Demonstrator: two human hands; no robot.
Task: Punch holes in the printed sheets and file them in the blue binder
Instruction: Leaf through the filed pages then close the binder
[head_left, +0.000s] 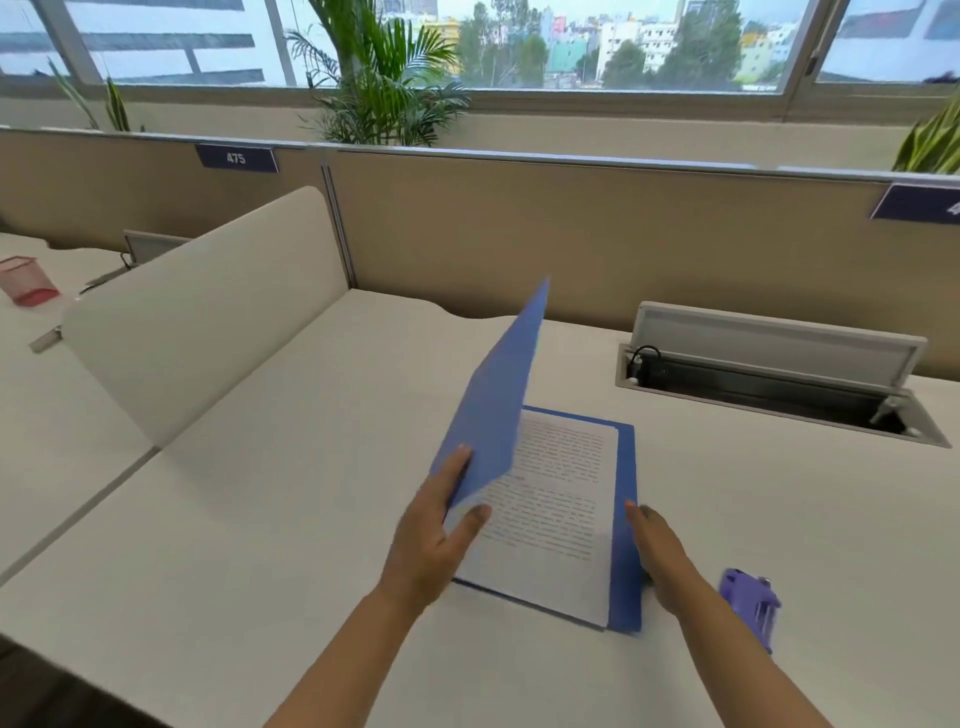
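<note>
The blue binder (626, 519) lies on the white desk (260, 519) with its front cover (493, 400) raised steeply. My left hand (434, 535) pinches the cover's lower edge between thumb and fingers. Printed sheets (556, 499) lie inside on the back cover, text facing up. My right hand (657, 551) touches the binder's right edge with straight fingers. A purple hole punch (750, 605) stands on the desk just right of my right wrist.
A white divider panel (208, 312) rises at the left. An open cable tray with a raised lid (779, 374) is sunk into the desk at the back right. A beige partition (571, 234) closes the far side. A red pen cup (28, 280) stands on the neighbouring desk.
</note>
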